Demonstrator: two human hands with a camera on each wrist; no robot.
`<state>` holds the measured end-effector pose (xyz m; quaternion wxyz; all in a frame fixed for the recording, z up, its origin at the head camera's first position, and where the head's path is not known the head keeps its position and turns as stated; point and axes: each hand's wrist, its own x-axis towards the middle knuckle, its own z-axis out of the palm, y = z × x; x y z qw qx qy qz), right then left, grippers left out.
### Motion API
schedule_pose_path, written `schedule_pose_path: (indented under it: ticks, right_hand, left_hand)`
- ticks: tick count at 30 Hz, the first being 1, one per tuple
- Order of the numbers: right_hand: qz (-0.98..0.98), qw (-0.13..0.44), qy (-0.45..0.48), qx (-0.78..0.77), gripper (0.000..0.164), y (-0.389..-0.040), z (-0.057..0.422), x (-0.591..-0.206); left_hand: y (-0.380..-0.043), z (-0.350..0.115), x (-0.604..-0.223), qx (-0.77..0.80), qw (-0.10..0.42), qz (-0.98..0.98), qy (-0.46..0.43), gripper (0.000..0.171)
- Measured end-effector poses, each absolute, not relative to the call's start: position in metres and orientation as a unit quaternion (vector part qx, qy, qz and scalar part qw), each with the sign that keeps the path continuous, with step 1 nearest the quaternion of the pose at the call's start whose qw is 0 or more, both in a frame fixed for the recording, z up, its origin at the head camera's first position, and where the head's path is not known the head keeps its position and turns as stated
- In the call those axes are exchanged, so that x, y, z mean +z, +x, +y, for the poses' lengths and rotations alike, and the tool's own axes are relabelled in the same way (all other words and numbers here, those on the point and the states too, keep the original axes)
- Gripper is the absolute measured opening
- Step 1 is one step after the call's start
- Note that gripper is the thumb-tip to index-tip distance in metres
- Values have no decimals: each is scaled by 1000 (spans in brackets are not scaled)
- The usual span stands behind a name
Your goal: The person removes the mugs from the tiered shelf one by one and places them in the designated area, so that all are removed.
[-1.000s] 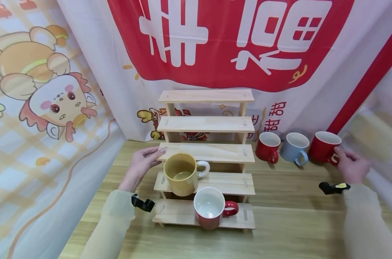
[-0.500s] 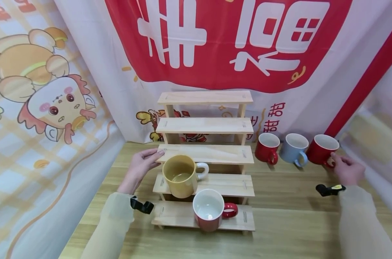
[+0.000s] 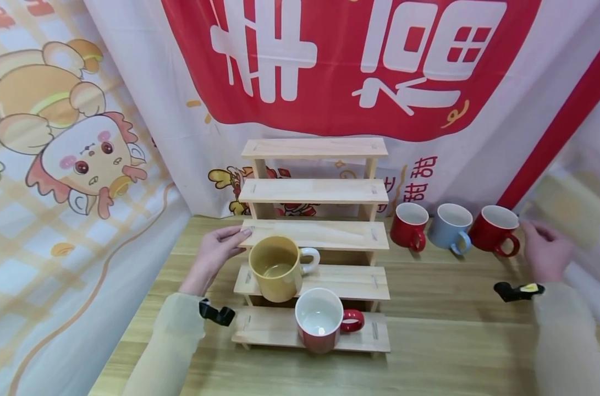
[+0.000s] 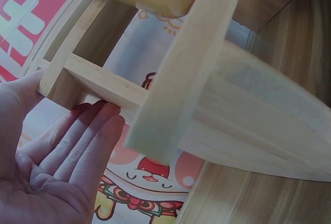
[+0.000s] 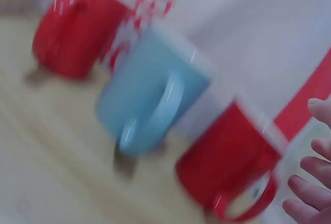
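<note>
My left hand (image 3: 214,252) grips the left end of the middle step of a wooden tiered shelf (image 3: 314,235). In the left wrist view its thumb lies on the board and its fingers (image 4: 98,136) reach underneath. A yellow mug (image 3: 276,269) with a white handle stands on the step below, and a red mug (image 3: 319,322) with a white inside stands on the lowest step. My right hand (image 3: 547,250) is just right of a red mug (image 3: 493,231), apart from its handle, and holds nothing. In the blurred right wrist view its fingers (image 5: 310,190) are spread.
Left of that red mug stand a light blue mug (image 3: 450,226) and another red mug (image 3: 409,225), in a row on the wood-grain table (image 3: 443,352). A printed cloth (image 3: 349,110) hangs behind the shelf, and cloth also covers both sides.
My right hand has let go of the rightmost red mug's handle and moved right. That mug has shifted slightly towards the blue one. My left hand keeps its grip on the shelf.
</note>
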<state>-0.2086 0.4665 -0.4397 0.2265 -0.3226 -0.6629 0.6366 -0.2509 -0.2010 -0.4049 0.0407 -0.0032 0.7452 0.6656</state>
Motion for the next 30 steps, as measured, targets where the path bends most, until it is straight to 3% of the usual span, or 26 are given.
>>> schedule_pose_path:
  ticks: [4,8,17,30]
  right_hand:
    - [-625,240,-260,696,54,-207,450,-403]
    - [-619,254,-183,720,51,-199,424,-367]
    - [-763,204,-124,600,56,-178,350,-306]
    - [-827,168,66,532,41,-165,239,-306]
  left_hand:
    - [-250,-201,-404,662,39,748,-5,58]
    - [-250,-201,-404,663,40,748,-5,59]
    - [-250,-200,-402,657,46,753,-7,62]
    - [-250,-200,-403,663,44,748,-4,59]
